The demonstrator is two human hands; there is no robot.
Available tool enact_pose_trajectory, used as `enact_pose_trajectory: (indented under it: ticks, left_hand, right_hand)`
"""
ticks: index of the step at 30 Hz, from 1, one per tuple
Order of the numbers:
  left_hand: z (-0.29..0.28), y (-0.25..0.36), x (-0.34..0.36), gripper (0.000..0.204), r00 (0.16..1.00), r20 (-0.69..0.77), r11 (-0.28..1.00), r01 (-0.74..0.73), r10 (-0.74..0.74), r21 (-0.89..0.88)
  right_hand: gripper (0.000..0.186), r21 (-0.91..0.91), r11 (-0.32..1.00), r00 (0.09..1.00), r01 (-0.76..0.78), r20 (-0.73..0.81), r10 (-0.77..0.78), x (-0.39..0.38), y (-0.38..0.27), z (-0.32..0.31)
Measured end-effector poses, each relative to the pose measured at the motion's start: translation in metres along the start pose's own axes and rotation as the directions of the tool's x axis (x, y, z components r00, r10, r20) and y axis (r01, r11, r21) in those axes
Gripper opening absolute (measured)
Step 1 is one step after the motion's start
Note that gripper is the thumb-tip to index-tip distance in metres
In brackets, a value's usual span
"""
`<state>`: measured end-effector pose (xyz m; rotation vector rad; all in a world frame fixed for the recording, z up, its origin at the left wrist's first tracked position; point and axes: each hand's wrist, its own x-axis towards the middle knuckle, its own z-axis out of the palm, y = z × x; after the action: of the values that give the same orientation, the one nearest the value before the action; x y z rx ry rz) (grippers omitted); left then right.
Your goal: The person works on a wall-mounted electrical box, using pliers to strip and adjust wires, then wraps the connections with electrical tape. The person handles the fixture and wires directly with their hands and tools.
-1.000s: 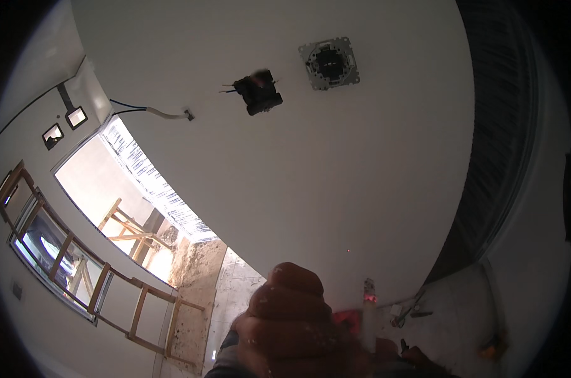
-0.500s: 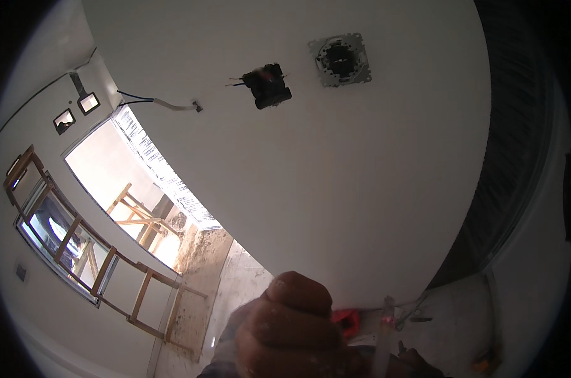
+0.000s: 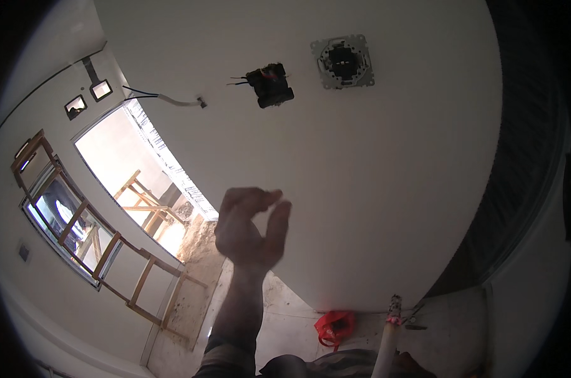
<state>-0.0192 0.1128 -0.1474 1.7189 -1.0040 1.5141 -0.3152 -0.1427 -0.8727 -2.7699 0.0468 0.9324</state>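
My left hand (image 3: 253, 227) is raised before the pale wall panel (image 3: 367, 189), below the sockets. Its fingers curve toward the thumb with a gap between them, and nothing shows in the grasp. Above it sits a black wall box (image 3: 270, 85), with thin wires sticking out to its left. A socket insert (image 3: 343, 62) with a grey metal frame is mounted to the right of that box. Farther left, a cable (image 3: 178, 101) with bared blue and dark wires comes out of the wall. At the lower edge, a dark shape looks like part of my right hand (image 3: 415, 364); its fingers are hidden.
A lit cigarette (image 3: 386, 343) rises from the lower edge, close up. A red bag (image 3: 334, 327) lies on the floor below the panel. To the left are a wooden ladder (image 3: 106, 255), a bright doorway (image 3: 118, 164) and two square wall openings (image 3: 101, 89).
My left hand has moved up and away from me, from a close fist at the lower edge to the panel, and its fingers have loosened. The red bag has come into fuller view.
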Motion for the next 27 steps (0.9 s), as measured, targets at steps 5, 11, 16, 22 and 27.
enact_pose_trajectory:
  ticks: [5,11,16,22,27]
  left_hand:
    - [0.014,-0.042,0.005,0.012,0.978,0.043,0.979,0.200,-0.202,0.047]
    - [0.025,-0.093,0.015,0.012,0.971,0.010,0.971,0.237,-0.237,-0.005]
    - [0.068,-0.124,0.064,0.021,0.950,-0.128,0.951,0.264,-0.285,-0.159]
    - [0.088,-0.122,0.104,0.020,0.955,-0.218,0.963,0.150,-0.200,-0.225]
    - [0.113,-0.142,0.103,0.018,0.971,-0.238,0.999,-0.028,0.031,0.015]
  right_hand:
    - [0.087,-0.055,0.997,0.997,0.050,-0.048,-0.052,0.009,0.005,-0.006]
    - [0.062,-0.003,0.990,0.986,0.142,-0.083,-0.142,0.049,0.010,-0.020]
    - [0.039,-0.113,0.973,0.941,0.200,-0.254,-0.223,0.086,0.026,-0.012]
    - [0.034,0.596,0.803,0.919,0.015,-0.325,0.223,0.074,-0.001,-0.060]
    - [0.037,0.693,0.705,0.888,-0.152,-0.218,0.405,0.060,-0.034,-0.056]
